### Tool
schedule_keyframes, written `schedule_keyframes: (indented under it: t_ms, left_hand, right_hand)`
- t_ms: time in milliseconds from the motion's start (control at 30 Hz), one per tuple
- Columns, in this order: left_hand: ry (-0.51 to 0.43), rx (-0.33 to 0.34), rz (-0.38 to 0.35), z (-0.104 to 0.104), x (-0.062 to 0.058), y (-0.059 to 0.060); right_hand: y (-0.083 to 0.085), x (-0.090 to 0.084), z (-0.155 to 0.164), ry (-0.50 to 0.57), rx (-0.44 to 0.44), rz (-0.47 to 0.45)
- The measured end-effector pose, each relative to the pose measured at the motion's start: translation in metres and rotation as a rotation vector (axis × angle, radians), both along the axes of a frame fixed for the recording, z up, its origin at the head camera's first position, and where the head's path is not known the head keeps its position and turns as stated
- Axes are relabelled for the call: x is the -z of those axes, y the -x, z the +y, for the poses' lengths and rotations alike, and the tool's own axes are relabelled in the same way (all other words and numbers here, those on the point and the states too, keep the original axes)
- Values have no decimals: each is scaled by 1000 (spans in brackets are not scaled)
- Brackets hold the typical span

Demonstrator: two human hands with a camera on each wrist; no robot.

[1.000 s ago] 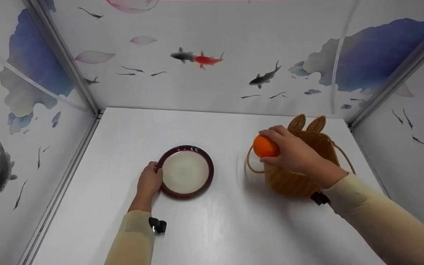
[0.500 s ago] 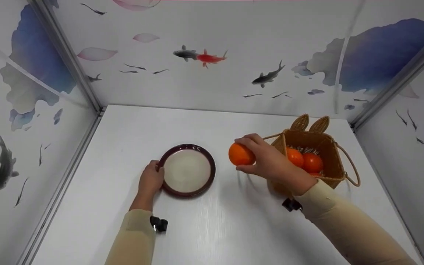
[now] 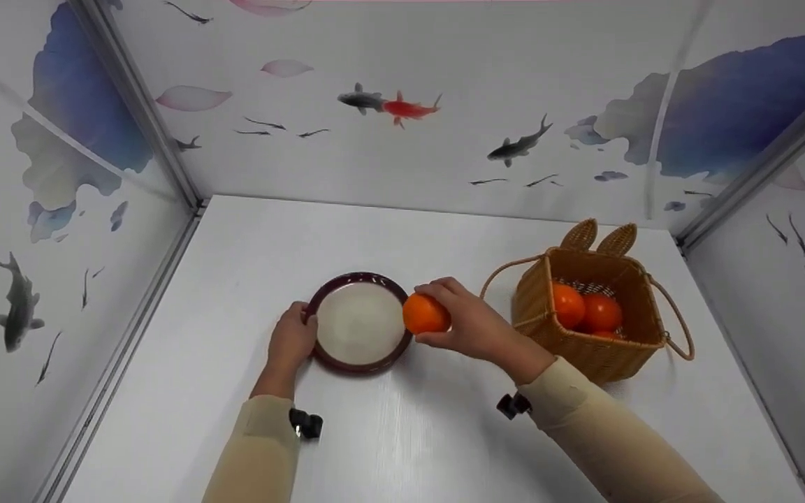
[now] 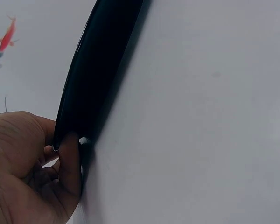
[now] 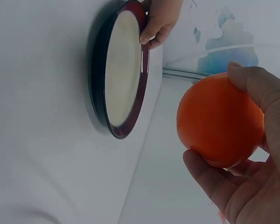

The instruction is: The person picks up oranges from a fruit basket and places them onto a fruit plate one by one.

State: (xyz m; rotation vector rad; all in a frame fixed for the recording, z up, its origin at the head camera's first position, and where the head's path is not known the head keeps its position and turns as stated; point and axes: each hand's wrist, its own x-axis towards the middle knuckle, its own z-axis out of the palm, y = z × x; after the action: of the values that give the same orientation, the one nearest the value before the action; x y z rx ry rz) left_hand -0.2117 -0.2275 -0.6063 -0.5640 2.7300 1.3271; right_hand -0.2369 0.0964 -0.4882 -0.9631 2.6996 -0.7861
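Head view: the right hand [image 3: 476, 325] grips an orange [image 3: 425, 314] near the right edge of the plate [image 3: 358, 325]; dropped there, it could roll off; left wrist view: the left hand [image 4: 25, 170] pinches the plate, and lifting could tip it; right wrist view: the smooth orange, held clear of the plate, could slip if the grip loosens.
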Motion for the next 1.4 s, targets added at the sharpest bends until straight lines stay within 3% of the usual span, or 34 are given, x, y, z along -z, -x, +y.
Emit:
schedule_keyframes:
  t_ms: [300, 467, 900, 1167, 1400]
  left_hand:
    - [-10, -8, -6, 0, 2, 3]
    - [-10, -15, -11, -1, 2, 2]
    - [1, -12, 20, -2, 4, 1]
    - [-9, -9, 3, -2, 4, 3]
    - [-11, -11, 1, -2, 4, 2]
  right_hand:
    - [-3, 42, -27, -12, -32, -40]
    - [-5, 57, -42, -58, -54, -45]
    - [-15, 68, -70, -113, -150, 12]
    - [-21, 71, -83, -128, -207, 100]
    - [-24, 72, -89, -148, -207, 138]
